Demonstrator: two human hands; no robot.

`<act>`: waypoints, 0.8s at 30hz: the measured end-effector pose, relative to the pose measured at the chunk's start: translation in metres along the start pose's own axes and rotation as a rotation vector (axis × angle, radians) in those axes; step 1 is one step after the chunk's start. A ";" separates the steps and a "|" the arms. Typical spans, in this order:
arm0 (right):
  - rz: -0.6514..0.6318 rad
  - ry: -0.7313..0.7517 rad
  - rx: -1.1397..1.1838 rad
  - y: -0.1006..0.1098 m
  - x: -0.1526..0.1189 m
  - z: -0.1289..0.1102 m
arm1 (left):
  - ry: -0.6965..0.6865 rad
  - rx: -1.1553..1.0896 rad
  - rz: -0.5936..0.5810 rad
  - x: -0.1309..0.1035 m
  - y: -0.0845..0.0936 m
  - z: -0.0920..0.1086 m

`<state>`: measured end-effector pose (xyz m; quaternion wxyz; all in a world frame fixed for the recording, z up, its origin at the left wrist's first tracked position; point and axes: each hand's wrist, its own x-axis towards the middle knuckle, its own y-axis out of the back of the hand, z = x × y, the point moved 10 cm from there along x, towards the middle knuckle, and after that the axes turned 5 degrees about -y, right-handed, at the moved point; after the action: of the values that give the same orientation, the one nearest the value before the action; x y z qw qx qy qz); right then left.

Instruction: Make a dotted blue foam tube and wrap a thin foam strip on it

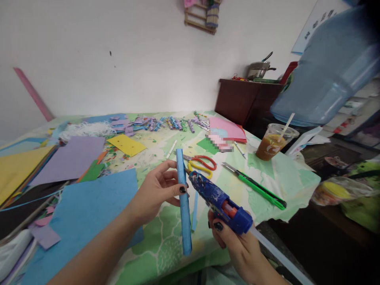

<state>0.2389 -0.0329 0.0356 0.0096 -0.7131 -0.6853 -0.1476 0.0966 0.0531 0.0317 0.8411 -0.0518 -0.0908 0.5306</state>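
My left hand (160, 188) pinches a long folded strip of blue paper (184, 221) between thumb and fingers, held upright above the table. My right hand (234, 241) is wrapped round the handle of a blue glue gun (213, 196), with a long clear glue stick (279, 253) coming out of its back end. The gun's nozzle points left and is at the strip's right edge; whether they touch is unclear. Behind the nozzle lie scissors (204, 162) with red and yellow handles. A thin blue strip (194, 211) rests on the table between the hands.
A green utility knife (258, 190) with its blade out lies right of the gun. A drink cup (271, 142) stands near the table's right edge. Blue sheets (97, 206), a purple sheet (71, 158) and paper scraps cover the left side. A large water bottle (323, 75) looms at right.
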 end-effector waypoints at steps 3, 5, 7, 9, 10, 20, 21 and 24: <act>-0.001 0.007 -0.027 -0.002 0.000 -0.002 | -0.003 0.007 0.003 0.000 0.000 0.000; 0.002 0.010 -0.038 -0.002 0.000 -0.003 | -0.005 0.009 0.004 0.000 0.000 0.001; 0.018 0.012 -0.034 -0.001 0.000 -0.003 | -0.005 0.007 0.008 0.001 0.000 0.001; 0.027 0.008 -0.033 -0.001 0.000 -0.003 | -0.004 0.003 0.009 0.001 0.000 0.001; 0.021 0.005 -0.037 -0.002 0.001 -0.004 | -0.005 0.002 0.008 0.001 0.000 0.001; 0.048 0.018 -0.033 -0.004 0.000 -0.006 | -0.010 0.006 0.013 -0.001 0.001 0.003; 0.046 0.019 -0.039 -0.005 0.001 -0.007 | -0.012 0.004 0.013 -0.001 0.001 0.003; 0.055 0.019 -0.044 -0.006 0.001 -0.009 | -0.013 -0.001 0.007 -0.001 0.001 0.002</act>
<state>0.2308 -0.0333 0.0436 0.0045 -0.7302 -0.6621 -0.1688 0.0952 0.0527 0.0334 0.8387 -0.0490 -0.0964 0.5338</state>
